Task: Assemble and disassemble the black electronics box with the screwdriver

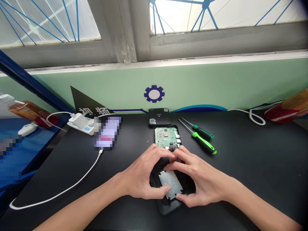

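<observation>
A thin silver metal plate (171,183) with small dark notches lies over a black plastic case cover (166,208) on the desk. My left hand (149,173) curves around the left side, its thumb on the plate and its fingertips at the far end. From the other side, my right hand (199,176) spans the plate, with the index finger at its far edge and the thumb at its near right corner. Just beyond my fingers is an open black case with a green circuit board (166,136); its near end is partly hidden by my hands.
Two green-handled screwdrivers (204,143) lie right of the board. Small screws (147,141) sit to its left, and a black box (159,117) stands behind. A phone (108,133) with a white cable (79,183) and a power strip (83,123) are at left.
</observation>
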Motion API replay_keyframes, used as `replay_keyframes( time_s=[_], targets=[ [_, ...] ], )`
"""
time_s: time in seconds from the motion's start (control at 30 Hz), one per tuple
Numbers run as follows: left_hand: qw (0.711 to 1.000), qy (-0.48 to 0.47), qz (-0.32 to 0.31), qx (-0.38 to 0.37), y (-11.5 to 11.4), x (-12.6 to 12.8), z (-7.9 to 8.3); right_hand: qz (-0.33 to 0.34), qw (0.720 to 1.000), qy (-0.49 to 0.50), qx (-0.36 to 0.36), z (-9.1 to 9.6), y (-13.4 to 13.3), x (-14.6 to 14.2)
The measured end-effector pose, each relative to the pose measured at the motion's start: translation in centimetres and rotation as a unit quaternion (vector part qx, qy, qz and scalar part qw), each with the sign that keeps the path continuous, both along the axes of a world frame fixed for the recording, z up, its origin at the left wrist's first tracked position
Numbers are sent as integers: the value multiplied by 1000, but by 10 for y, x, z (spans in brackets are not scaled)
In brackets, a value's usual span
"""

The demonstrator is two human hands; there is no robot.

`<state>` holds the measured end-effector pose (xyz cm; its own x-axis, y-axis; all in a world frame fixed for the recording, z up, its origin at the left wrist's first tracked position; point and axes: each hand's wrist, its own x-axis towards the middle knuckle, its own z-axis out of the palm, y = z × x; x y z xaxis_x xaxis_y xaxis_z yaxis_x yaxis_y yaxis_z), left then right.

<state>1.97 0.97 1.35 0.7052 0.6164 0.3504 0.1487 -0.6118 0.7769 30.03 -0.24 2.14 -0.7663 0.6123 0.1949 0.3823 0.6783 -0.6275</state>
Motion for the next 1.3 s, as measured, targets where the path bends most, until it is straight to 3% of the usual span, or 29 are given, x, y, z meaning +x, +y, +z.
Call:
replay_keyframes(
  time_s=[0.1, 0.17, 0.3, 0.43, 0.53, 0.6, 0.8, 1.0, 1.13, 1.3],
  targets=[
    [1000, 17, 2, -9, -1, -2, 2, 20, 998, 55, -21, 0, 5, 5],
    [999, 29, -3, -14, -1, -4, 4, 0, 996, 93, 3, 1, 9, 9],
    [998, 44, -41, -23, 0, -5, 8, -169, 971, 140, 93, 3, 20, 19],
    [996, 59, -67, -27, 0, -3, 8, -364, 912, 130, 138, 2, 33, 31],
    [995, 62, -73, -30, -1, -3, 7, -470, 865, 99, 144, -3, 45, 45],
    [995, 60, -70, -24, -2, -2, 6, -505, 852, 53, 125, -10, 53, 55],
    [997, 71, -38, 21, -5, -2, -1, -536, 842, -42, 40, -30, 69, 76],
    [994, 81, -18, 67, -8, -1, -5, -532, 844, -63, 26, -34, 74, 81],
    [992, 86, 5, 88, -10, 0, -6, -540, 839, -52, 50, -31, 70, 75],
    [989, 97, 43, 101, -11, 2, -9, -514, 842, -44, 159, -26, 60, 60]
  ],
)
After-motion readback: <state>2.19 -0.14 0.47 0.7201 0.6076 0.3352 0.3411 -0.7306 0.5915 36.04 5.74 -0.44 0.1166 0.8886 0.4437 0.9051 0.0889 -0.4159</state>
